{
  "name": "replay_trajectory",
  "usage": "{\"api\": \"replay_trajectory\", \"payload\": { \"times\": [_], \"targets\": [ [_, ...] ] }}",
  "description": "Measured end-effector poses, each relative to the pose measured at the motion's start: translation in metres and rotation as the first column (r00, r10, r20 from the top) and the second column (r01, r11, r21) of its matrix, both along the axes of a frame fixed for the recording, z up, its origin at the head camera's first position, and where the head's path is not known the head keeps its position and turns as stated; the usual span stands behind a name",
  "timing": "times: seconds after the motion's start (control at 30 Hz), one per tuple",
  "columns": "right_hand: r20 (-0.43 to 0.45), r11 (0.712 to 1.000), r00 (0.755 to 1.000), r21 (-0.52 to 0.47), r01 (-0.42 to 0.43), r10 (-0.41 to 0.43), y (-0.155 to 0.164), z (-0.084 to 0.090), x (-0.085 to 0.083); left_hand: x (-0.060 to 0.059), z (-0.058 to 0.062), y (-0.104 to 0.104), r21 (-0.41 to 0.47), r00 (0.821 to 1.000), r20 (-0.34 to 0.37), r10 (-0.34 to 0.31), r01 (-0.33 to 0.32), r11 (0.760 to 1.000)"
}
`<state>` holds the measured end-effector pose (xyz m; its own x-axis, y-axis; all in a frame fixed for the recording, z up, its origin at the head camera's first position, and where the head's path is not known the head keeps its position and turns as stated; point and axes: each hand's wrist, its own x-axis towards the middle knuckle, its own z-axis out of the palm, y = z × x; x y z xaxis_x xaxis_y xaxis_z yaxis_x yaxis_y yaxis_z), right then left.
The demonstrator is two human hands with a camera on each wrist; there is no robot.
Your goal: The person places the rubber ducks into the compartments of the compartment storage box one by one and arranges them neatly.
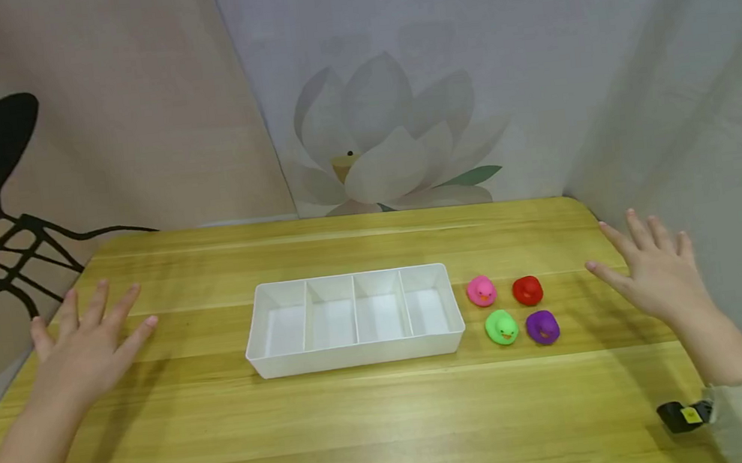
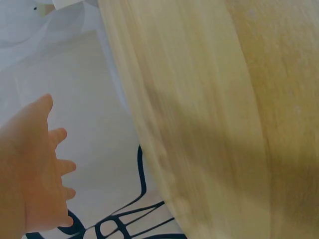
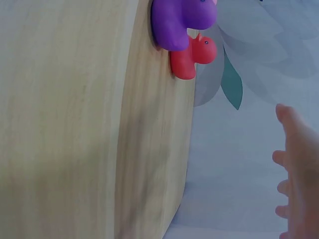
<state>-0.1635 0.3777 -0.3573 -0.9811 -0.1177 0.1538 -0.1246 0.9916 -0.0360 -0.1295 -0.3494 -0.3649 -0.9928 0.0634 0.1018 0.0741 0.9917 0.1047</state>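
Fingers spread and holding nothing, my left hand hovers over the table's left side. On the far right my right hand is spread the same way, nearest to the small rubber ducks. Those are a pink duck, a red duck, a green duck and a purple duck, grouped just right of a white tray divided into compartments. The right wrist view shows the purple duck and the red duck up close. Each compartment of the tray is bare.
The wooden table has rounded far corners. Behind it hangs a pale curtain printed with a lotus flower, and black leaf drawings mark the cloth at left. Dark wrist cameras sit at both cuffs, such as the right camera.
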Motion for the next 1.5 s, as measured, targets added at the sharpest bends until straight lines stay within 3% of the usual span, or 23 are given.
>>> {"api": "replay_trajectory", "payload": {
  "times": [0.63, 0.83, 1.03, 1.2, 1.5],
  "targets": [
    [-0.028, 0.999, 0.999, -0.034, -0.018, 0.017, -0.010, 0.008, 0.014, 0.001, 0.007, 0.012, 0.013, 1.000, -0.012, -0.020, 0.020, 1.000],
    [-0.055, 0.999, 0.998, -0.039, -0.033, 0.031, -0.015, 0.006, 0.022, 0.004, 0.010, 0.027, 0.043, 0.998, -0.042, -0.039, 0.041, 0.998],
    [-0.135, 0.994, 0.990, -0.096, -0.061, 0.047, -0.025, 0.000, 0.032, 0.008, 0.009, 0.048, 0.121, 0.991, -0.110, -0.073, 0.086, 0.989],
    [-0.193, 0.974, 0.979, -0.202, -0.101, 0.062, -0.037, -0.007, 0.039, 0.008, 0.003, 0.067, 0.232, 0.980, -0.168, -0.109, 0.146, 0.962],
    [-0.212, 0.926, 0.974, -0.344, -0.154, 0.083, -0.051, -0.022, 0.049, 0.009, -0.009, 0.088, 0.417, 0.963, -0.235, -0.132, 0.223, 0.881]
  ]
}}
